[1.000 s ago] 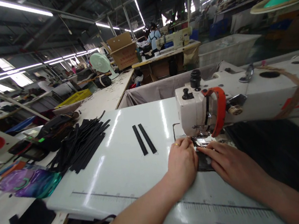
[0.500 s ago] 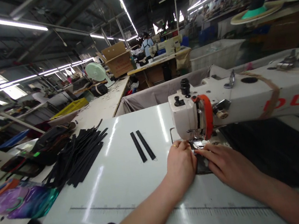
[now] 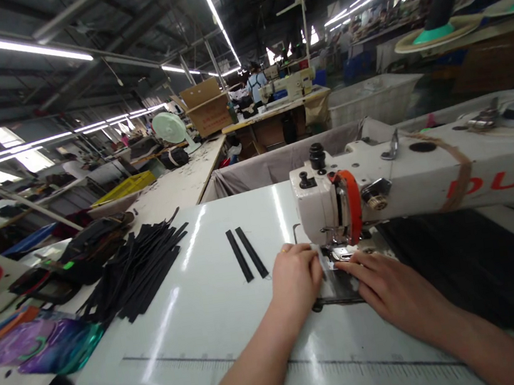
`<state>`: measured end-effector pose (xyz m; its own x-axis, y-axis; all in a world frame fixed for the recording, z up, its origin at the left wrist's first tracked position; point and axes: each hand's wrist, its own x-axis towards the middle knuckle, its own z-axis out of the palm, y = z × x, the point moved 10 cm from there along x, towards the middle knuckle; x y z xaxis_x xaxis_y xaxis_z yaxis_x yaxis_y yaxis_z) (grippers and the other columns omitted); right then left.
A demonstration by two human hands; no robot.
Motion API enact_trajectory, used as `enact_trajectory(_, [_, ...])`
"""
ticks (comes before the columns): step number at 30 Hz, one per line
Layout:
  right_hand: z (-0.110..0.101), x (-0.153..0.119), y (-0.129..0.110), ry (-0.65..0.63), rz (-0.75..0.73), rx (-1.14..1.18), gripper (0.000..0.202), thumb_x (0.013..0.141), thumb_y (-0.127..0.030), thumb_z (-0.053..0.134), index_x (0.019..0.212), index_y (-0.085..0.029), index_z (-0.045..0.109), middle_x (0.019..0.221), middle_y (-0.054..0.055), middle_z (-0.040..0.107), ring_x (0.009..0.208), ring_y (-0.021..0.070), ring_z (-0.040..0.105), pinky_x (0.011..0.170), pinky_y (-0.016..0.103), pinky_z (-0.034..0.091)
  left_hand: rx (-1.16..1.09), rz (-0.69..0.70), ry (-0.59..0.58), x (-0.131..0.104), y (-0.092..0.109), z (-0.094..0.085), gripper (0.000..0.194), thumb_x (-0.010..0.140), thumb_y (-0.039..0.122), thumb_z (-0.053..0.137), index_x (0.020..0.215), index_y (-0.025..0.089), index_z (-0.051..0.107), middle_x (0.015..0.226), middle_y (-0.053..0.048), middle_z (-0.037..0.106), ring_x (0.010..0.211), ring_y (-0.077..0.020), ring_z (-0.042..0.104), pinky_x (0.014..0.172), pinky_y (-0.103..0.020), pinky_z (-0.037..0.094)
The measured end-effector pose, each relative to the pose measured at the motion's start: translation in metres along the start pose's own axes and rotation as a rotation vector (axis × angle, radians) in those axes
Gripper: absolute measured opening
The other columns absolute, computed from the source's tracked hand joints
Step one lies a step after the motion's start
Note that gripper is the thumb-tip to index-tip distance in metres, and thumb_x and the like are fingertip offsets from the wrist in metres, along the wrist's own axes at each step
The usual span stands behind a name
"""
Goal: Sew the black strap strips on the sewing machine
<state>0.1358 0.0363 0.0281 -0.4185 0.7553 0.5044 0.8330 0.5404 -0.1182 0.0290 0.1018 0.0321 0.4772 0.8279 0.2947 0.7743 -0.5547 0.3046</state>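
A white sewing machine point(image 3: 317, 200) with an orange guard stands at the right of the pale table point(image 3: 206, 313). Just left of its presser foot, my left hand point(image 3: 295, 276) is closed with fingers curled; what is between them, if anything, is hidden. My right hand point(image 3: 382, 277) lies at the needle plate, its fingers together and fingertips by a small white piece point(image 3: 332, 264) near the foot. Whether it grips anything cannot be made out. Two short black strips point(image 3: 245, 254) lie side by side left of my left hand.
A pile of black strips point(image 3: 146, 267) lies at the table's left, beside a shiny purple and teal bag point(image 3: 45, 346). Black fabric point(image 3: 476, 271) spreads under the machine arm. A green fan point(image 3: 170, 128) and a cardboard box point(image 3: 209, 113) stand farther back.
My left hand has moved left, away from the presser foot and my right hand. More of the metal plate shows between the hands. My right hand has barely moved.
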Motion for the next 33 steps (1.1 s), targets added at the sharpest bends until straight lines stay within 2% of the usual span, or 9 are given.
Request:
enact_trajectory(4, [0.001,0.000,-0.001,-0.002,-0.008,-0.013,0.037,0.085,-0.008,0.043,0.116,-0.015,0.061,0.103,0.011,0.066,0.092,0.0233,0.065,0.079,0.038,0.056,0.304,-0.455,0.064,-0.010,-0.089,-0.036,0.021,0.087,0.010,0.048,0.097,0.013,0.066,0.102,-0.014,0.063,0.101,-0.0289,0.058,0.085,-0.041,0.051])
enact_trajectory(6, [0.002,0.000,-0.001,-0.015,-0.013,-0.017,0.037,0.085,-0.007,0.042,0.116,-0.014,0.061,0.102,0.011,0.066,0.091,0.0228,0.065,0.079,0.037,0.056,0.362,-0.536,0.084,-0.011,-0.110,-0.042,0.025,0.087,0.010,0.047,0.105,0.010,0.064,0.104,-0.017,0.061,0.104,-0.0312,0.058,0.085,-0.044,0.051])
enact_trajectory(7, [0.002,0.000,-0.002,-0.017,-0.015,-0.021,0.037,0.085,-0.006,0.042,0.116,-0.014,0.061,0.102,0.011,0.066,0.090,0.0228,0.065,0.078,0.038,0.056,0.331,-0.490,0.101,-0.005,-0.108,-0.039,0.029,0.088,0.009,0.046,0.112,0.010,0.062,0.109,-0.018,0.061,0.107,-0.0308,0.057,0.088,-0.044,0.050])
enact_trajectory(9, [0.002,0.001,-0.002,-0.015,-0.022,-0.032,0.037,0.085,-0.007,0.042,0.115,-0.014,0.061,0.102,0.011,0.067,0.091,0.0233,0.065,0.078,0.038,0.057,0.187,-0.272,0.128,0.011,-0.085,-0.025,0.035,0.091,0.011,0.046,0.123,0.015,0.058,0.123,-0.015,0.057,0.117,-0.0275,0.053,0.095,-0.044,0.048])
enact_trajectory(11, [0.001,0.001,-0.002,-0.014,-0.026,-0.039,0.036,0.085,-0.008,0.042,0.114,-0.014,0.061,0.102,0.011,0.067,0.091,0.0238,0.066,0.078,0.039,0.057,0.064,-0.032,0.080,0.023,-0.050,-0.004,0.029,0.094,0.017,0.047,0.118,0.023,0.062,0.130,-0.010,0.055,0.125,-0.0247,0.047,0.103,-0.044,0.044])
enact_trajectory(13, [0.002,0.001,-0.002,-0.020,-0.027,-0.039,0.035,0.085,-0.009,0.042,0.114,-0.015,0.061,0.101,0.011,0.067,0.091,0.0239,0.066,0.078,0.039,0.057,0.019,0.107,-0.009,0.028,-0.026,0.014,0.022,0.095,0.025,0.049,0.107,0.026,0.068,0.127,-0.007,0.058,0.126,-0.0245,0.047,0.108,-0.049,0.038])
enact_trajectory(15, [0.003,0.001,-0.001,-0.029,-0.026,-0.038,0.036,0.085,-0.009,0.042,0.114,-0.015,0.061,0.102,0.011,0.067,0.091,0.0239,0.065,0.079,0.040,0.056,-0.002,0.134,-0.055,0.028,-0.018,0.018,0.020,0.095,0.028,0.051,0.103,0.028,0.070,0.123,-0.005,0.062,0.122,-0.0241,0.050,0.108,-0.050,0.038])
enact_trajectory(22, [0.008,-0.004,0.003,-0.017,-0.020,-0.057,0.035,0.088,-0.013,0.041,0.117,-0.015,0.060,0.106,0.012,0.066,0.096,0.0255,0.064,0.081,0.041,0.056,-0.111,0.128,-0.099,0.014,-0.018,0.000,0.031,0.092,0.013,0.052,0.109,0.028,0.072,0.120,-0.003,0.067,0.112,-0.0185,0.060,0.099,-0.032,0.049])
enact_trajectory(33, [0.012,-0.005,0.003,-0.041,-0.034,-0.064,0.035,0.089,-0.014,0.040,0.119,-0.014,0.059,0.108,0.012,0.066,0.093,0.0259,0.064,0.078,0.043,0.056,-0.098,0.112,-0.144,0.012,-0.014,0.000,0.027,0.094,0.015,0.051,0.106,0.026,0.073,0.120,-0.004,0.067,0.113,-0.0192,0.059,0.099,-0.033,0.049])
